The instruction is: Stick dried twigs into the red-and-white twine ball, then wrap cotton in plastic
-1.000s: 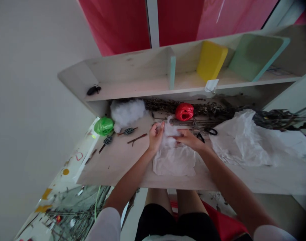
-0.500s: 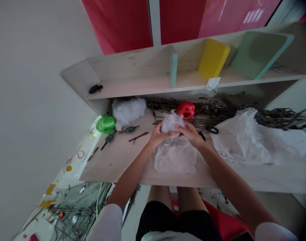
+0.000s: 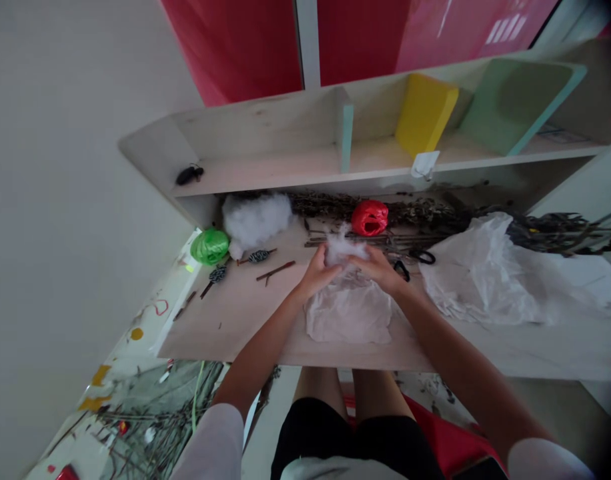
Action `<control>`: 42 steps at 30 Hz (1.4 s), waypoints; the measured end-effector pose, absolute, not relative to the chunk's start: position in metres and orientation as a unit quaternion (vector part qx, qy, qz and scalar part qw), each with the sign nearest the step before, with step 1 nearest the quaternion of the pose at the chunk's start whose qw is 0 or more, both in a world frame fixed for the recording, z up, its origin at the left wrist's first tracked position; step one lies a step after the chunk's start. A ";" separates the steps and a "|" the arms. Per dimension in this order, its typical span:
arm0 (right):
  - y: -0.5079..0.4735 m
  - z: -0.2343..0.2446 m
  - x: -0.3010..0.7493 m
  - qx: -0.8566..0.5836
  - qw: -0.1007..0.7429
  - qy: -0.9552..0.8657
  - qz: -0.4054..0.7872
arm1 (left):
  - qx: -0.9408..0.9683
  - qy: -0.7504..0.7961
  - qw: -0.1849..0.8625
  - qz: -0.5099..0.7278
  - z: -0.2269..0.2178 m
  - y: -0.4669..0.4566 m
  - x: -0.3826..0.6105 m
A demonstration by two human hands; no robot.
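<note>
- green raffia ball (image 3: 210, 246): well left of white plastic sheet (image 3: 348, 313)
- left hand (image 3: 318, 272): curled, pressing wad's left side
- cotton wad (image 3: 345, 252): squeezed between both hands, at sheet's top edge
- right hand (image 3: 378, 270): curled, pressing wad's right side
- black scissors (image 3: 415, 260): just beyond sheet's right side

Left hand (image 3: 315, 275) and right hand (image 3: 378, 270) close together over table (image 3: 210, 327), white fiberfill tuft (image 3: 343, 252) between them, plastic bag (image 3: 348, 313) beneath. Leftward route: bare wood, crossed by thin forked twig (image 3: 275, 270) and yarn-wrapped twig (image 3: 259, 256). Rightward: black-handled scissors (image 3: 423, 257) just beside right hand, then crumpled plastic sheet (image 3: 485, 273) in way. Forward: red raffia ball (image 3: 369, 218) and twig bundle (image 3: 335, 207) block route, shelf (image 3: 265, 160) standing behind. Toward person: bare wood strip before table edge.
</note>
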State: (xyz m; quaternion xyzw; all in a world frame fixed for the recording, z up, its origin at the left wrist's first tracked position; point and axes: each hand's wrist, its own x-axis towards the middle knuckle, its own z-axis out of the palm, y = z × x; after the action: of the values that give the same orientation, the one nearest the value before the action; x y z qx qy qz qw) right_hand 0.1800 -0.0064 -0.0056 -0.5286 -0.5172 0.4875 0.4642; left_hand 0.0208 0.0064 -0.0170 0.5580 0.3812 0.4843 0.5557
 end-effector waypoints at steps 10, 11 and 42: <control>-0.004 -0.004 0.180 -0.550 0.519 -0.425 0.497 | 0.488 0.420 0.537 0.546 -0.013 0.018 0.012; -0.003 -0.004 0.181 -0.559 0.526 -0.405 0.497 | 0.492 0.409 0.541 0.546 -0.014 0.019 0.012; -0.016 0.008 0.199 -0.445 0.251 -0.728 0.458 | 0.487 0.415 0.487 0.595 0.004 0.016 0.006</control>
State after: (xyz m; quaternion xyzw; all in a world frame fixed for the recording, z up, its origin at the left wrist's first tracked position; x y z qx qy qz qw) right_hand 0.1993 -0.0160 0.0081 -0.4450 -0.7278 0.4576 0.2506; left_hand 0.0063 0.0164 0.0041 0.4869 0.4146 0.5952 0.4865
